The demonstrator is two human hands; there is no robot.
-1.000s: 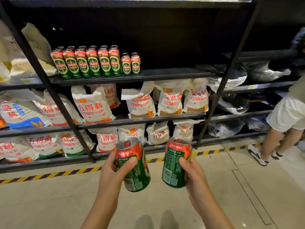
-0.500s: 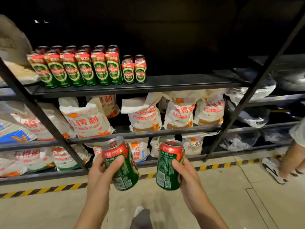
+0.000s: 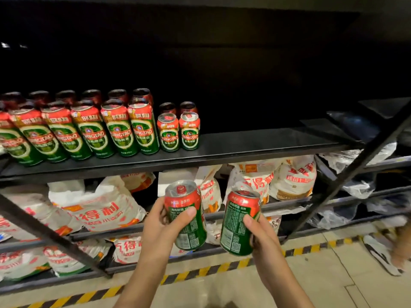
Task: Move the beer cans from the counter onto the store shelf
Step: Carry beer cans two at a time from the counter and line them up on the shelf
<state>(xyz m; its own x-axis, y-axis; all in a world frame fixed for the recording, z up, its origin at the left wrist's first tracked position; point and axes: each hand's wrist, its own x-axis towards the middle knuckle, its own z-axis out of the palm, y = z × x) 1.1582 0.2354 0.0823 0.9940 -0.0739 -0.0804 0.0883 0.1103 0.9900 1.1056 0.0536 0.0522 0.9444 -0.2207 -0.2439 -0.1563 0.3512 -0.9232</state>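
Head view looks down at two hands held in front of a dark store shelf (image 3: 266, 144). Left hand (image 3: 159, 227) grips a short can (image 3: 185, 215), its fingers curled round the back and the thumb pressed across the green label; this left can stands nearly upright, its top leaning slightly left and its silver lid with a red tab facing up toward the camera. Right hand (image 3: 260, 234) grips a second can (image 3: 240, 222) just beside the first but apart from it, thumb on the label, its long axis tipped with the top leaning right. Both cans are red above and green below, with small white print and barcodes facing the camera. They hang below the shelf edge, before white bags (image 3: 104, 210). On the shelf stand tall cans (image 3: 142, 130) in rows, then short cans (image 3: 179, 132) upright at their right end.
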